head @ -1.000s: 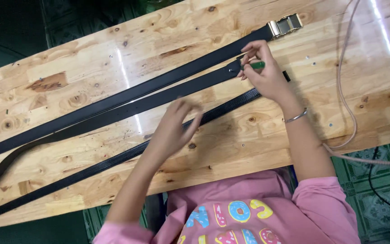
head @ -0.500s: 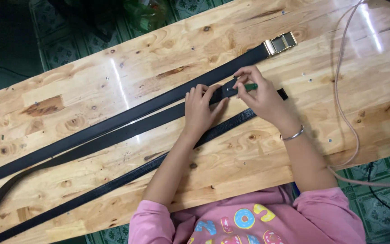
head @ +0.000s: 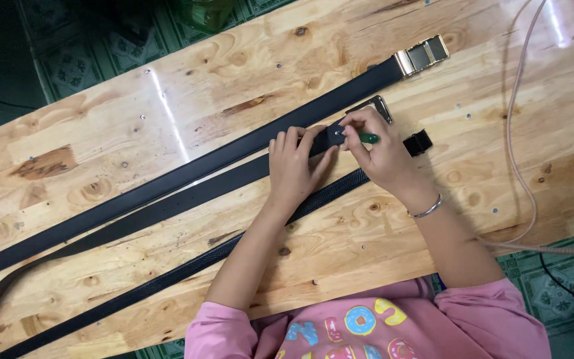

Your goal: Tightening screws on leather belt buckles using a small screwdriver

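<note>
Three black belts lie slantwise on a wooden table [head: 134,133]. The middle belt [head: 200,196] ends in a silver buckle [head: 378,106]. My left hand [head: 293,166] holds this belt down near its buckle end, fingers spread over the strap. My right hand [head: 383,156] grips a small green-handled tool [head: 369,138], its tip on the strap just beside my left fingertips. The far belt [head: 234,149] carries a gold buckle [head: 423,54]. The near belt [head: 167,279] passes under my forearms and ends in a black clasp [head: 418,142].
A thin pinkish cable [head: 511,126] runs down the table's right side and off the near edge. Green patterned floor [head: 566,279] shows beyond the table. The belts' left ends trail off the frame's left edge.
My left hand has moved from the near belt up onto the middle belt, next to my right hand. The right hand and tool stay at the buckle end.
</note>
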